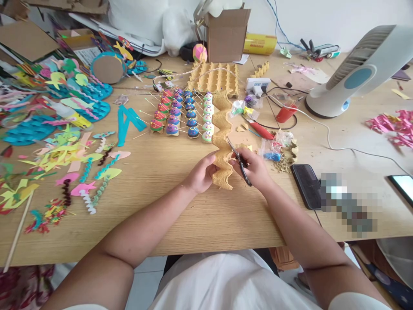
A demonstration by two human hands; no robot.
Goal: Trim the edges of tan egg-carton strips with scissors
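Note:
My left hand (202,173) grips the near end of a long tan strip of egg carton (222,125), its thumb and fingers closed on the left edge. The strip has a wavy outline and stands out over the table, pointing away from me. In my right hand (254,167) is a pair of scissors (239,159) with dark handles. Their blades reach up to the strip's right edge, close to its near part. Just left of the strip, a row of white decorated egg-carton cups (208,116) partly hides behind it.
Rows of painted cups (173,116) with pins stand left of centre. Behind lies a larger egg carton (214,77). Coloured paper cutouts (77,159) cover the left side. On the right are a white fan (351,69), a red cup (286,111), a phone (306,186) and a cable (342,148).

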